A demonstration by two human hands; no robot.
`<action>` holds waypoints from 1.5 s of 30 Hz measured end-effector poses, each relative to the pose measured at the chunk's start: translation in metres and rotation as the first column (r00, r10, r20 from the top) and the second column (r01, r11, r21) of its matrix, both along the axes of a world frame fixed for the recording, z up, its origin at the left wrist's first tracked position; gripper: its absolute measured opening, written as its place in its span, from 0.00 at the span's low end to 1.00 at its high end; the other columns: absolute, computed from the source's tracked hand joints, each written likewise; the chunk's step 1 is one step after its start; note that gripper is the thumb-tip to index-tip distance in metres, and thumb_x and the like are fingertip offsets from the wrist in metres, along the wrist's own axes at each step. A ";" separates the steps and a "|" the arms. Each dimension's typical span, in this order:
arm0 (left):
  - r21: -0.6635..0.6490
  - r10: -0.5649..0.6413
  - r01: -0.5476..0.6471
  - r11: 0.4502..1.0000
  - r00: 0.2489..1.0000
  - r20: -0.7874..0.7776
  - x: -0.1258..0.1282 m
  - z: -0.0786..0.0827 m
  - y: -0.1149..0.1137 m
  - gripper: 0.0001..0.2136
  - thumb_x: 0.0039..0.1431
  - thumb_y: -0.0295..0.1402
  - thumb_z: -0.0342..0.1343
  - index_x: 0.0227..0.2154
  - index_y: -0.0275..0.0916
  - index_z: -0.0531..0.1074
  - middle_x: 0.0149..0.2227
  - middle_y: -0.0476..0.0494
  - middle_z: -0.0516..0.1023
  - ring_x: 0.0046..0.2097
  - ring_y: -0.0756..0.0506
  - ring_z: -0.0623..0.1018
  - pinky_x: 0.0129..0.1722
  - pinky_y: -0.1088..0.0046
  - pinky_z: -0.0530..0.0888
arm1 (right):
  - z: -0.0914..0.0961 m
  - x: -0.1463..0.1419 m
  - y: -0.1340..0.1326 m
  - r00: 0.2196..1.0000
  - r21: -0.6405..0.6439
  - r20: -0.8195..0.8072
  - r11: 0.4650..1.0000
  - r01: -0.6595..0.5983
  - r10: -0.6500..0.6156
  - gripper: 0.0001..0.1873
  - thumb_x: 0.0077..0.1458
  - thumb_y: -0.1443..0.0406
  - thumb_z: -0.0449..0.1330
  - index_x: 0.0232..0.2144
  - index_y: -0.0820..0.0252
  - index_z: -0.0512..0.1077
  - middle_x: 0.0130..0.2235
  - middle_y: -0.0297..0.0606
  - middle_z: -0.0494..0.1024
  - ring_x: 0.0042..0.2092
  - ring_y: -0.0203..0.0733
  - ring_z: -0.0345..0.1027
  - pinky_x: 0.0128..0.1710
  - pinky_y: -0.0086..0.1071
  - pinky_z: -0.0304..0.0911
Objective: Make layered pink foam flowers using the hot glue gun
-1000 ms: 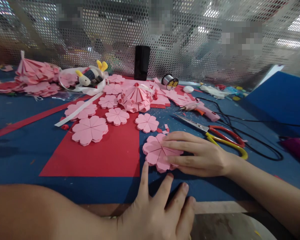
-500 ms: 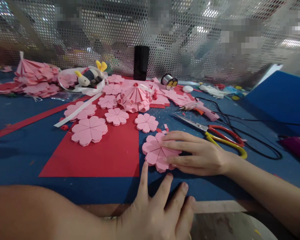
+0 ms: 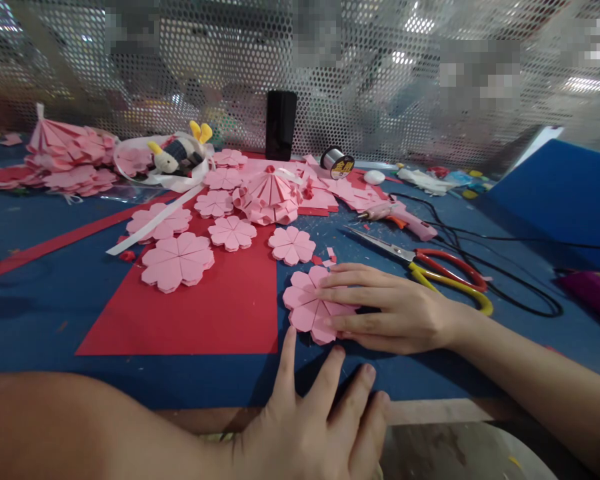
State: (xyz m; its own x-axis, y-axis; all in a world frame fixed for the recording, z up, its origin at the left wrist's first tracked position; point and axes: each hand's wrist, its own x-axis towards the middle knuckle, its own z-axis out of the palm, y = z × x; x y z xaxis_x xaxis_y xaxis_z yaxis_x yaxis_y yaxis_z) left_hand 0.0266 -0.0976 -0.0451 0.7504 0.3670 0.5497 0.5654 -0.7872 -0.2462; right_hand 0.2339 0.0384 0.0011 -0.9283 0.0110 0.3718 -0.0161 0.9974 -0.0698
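My right hand lies flat on a pink folded paper flower on the blue table, fingers stretched out over its right half. My left hand rests at the near table edge, fingers spread, its index fingertip just below the flower without holding anything. More pink paper flowers lie on a red paper sheet to the left.
Scissors with red and yellow handles lie just right of my right hand. A pink glue gun with a black cord, a wire spool, a black box, a plush toy and a perforated screen stand behind.
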 end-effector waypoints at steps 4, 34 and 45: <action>-0.010 0.005 -0.005 1.000 1.000 -0.013 -0.001 0.000 0.000 0.15 0.67 0.36 0.51 0.53 0.42 0.75 0.54 0.42 0.77 0.50 0.32 0.77 0.39 0.40 0.80 | 0.000 -0.001 0.000 1.000 0.002 0.023 1.000 -0.004 0.004 0.17 0.60 0.67 0.60 0.51 0.65 0.74 0.55 0.52 0.76 0.63 0.50 0.63 0.62 0.50 0.60; -0.026 0.001 -0.001 1.000 1.000 0.004 -0.001 -0.002 -0.001 0.15 0.66 0.34 0.53 0.53 0.40 0.74 0.55 0.38 0.76 0.52 0.32 0.76 0.48 0.37 0.73 | 0.004 -0.005 -0.002 0.996 -0.050 0.089 0.999 -0.006 0.010 0.19 0.58 0.67 0.58 0.52 0.68 0.72 0.55 0.53 0.75 0.60 0.47 0.66 0.63 0.47 0.57; -0.017 -0.039 0.038 0.999 0.998 -0.049 -0.003 0.006 0.002 0.16 0.67 0.33 0.49 0.54 0.37 0.74 0.54 0.37 0.78 0.52 0.35 0.77 0.44 0.54 0.78 | 0.010 -0.005 -0.002 0.991 -0.107 0.123 0.994 -0.030 0.043 0.24 0.56 0.70 0.52 0.54 0.71 0.70 0.56 0.55 0.74 0.62 0.48 0.64 0.64 0.48 0.55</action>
